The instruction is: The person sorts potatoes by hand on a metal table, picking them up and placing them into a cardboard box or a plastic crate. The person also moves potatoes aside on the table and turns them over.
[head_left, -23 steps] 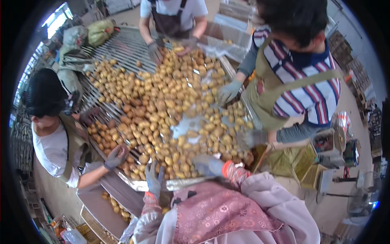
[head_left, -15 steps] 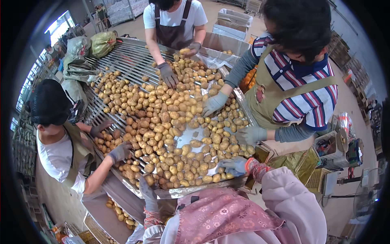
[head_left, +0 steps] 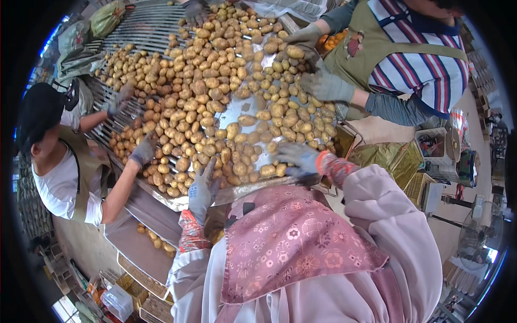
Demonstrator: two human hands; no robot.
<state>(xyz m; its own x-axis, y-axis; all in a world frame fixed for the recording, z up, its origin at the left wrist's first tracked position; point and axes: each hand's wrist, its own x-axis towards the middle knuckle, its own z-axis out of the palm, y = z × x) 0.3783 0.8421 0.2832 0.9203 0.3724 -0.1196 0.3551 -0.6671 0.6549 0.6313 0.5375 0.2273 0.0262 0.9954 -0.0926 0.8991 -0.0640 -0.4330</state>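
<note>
Loose potatoes (head_left: 202,102) cover the metal sorting table (head_left: 237,112) in front of me. My left hand (head_left: 200,192), in a grey-white glove, is at the table's near edge with its fingers stretched out toward the closest potatoes. No potato shows in it. My right hand (head_left: 301,160), in a grey-blue glove, reaches over the near right part of the table. Its fingers are spread and slightly blurred beside several potatoes, and I see nothing held in them.
A co-worker's gloved hands (head_left: 141,152) work among potatoes on the left. Another's gloves (head_left: 326,85) are at the right edge, near a held potato (head_left: 294,51). A third glove (head_left: 195,13) shows at the far side. Below left stands a bin (head_left: 134,247) with potatoes.
My view has tipped lower, so the table sits higher in the picture. My right hand has moved inward over the potatoes. The right co-worker's far hand has lifted a potato.
</note>
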